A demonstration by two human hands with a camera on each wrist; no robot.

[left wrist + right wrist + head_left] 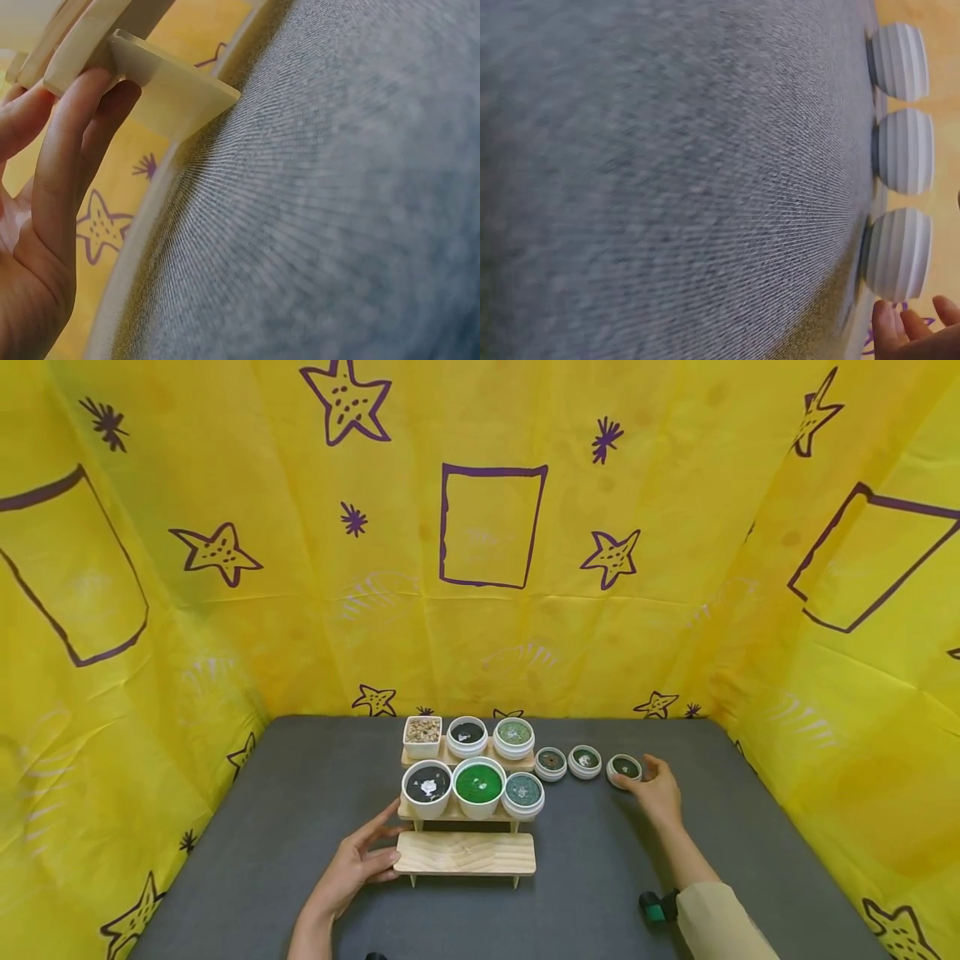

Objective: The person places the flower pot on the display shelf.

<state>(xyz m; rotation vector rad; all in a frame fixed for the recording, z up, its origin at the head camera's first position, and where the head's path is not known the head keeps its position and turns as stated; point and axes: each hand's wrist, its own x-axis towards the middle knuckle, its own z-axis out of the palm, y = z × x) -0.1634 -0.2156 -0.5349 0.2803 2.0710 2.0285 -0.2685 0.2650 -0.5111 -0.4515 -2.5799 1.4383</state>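
Observation:
A light wooden tiered stand (pixel 465 853) holds round white pots with dark, grey-green and bright green contents, and a square pot of pebbly bits. My left hand (pixel 358 860) grips the left end of its bare front tier; in the left wrist view the fingers (pixel 58 172) bend against the board's edge. On the table to the right stand three small ribbed white pots. At the rightmost pot (pixel 625 768), my right hand (pixel 658 793) has thumb and fingers spread at its side. In the right wrist view the fingertips (pixel 885 319) lie right beside that pot (pixel 900 255).
The other two small pots, a left one (pixel 551 763) and a middle one (pixel 584 762), stand between the stand and my right hand. A green pot (pixel 479 783) sits centrally on the middle tier. Yellow patterned cloth (pixel 495 643) encloses the grey table (pixel 600 877) behind and at both sides.

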